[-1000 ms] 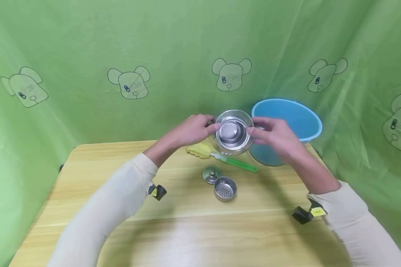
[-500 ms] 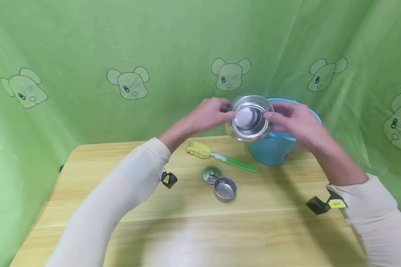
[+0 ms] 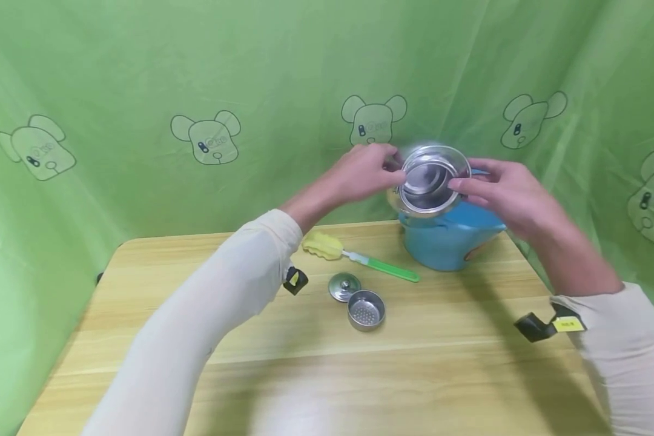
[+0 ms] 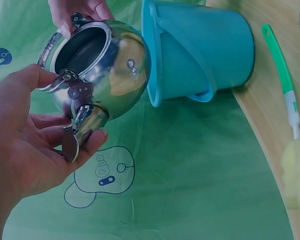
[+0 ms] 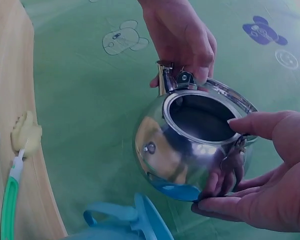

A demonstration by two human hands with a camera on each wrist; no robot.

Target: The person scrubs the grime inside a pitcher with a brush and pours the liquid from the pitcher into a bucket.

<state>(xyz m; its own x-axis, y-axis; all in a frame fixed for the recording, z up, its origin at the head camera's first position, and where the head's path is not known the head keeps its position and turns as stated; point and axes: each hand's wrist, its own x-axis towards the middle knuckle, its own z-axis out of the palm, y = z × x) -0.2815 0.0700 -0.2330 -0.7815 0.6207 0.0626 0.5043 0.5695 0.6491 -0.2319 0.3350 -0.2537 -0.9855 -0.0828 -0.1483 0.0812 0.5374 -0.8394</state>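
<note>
A shiny steel teapot (image 3: 414,210) without its lid is held up above the table's back edge by both hands, its round mouth facing me. My left hand (image 3: 365,172) grips it at the spout (image 4: 90,119), with the thumb near the handle joint. On the opposite side my right hand (image 3: 515,191) holds the pot, thumb by the rim and fingers under the belly. The dark inside shows in both wrist views. Just behind and below the pot stands a blue bucket (image 3: 438,245), its opening partly hidden by the pot and right hand.
On the wooden table (image 3: 158,290) lie a small steel lid (image 3: 344,287) and a perforated strainer cup (image 3: 366,312), touching or nearly so. Behind them is a green-handled brush (image 3: 391,270) with a yellow sponge head (image 3: 323,244). A green curtain (image 3: 283,72) surrounds the table.
Both hands have carried the teapot to the right and upward, from above the brush to in front of the bucket's opening. The lid, strainer cup and brush have stayed put.
</note>
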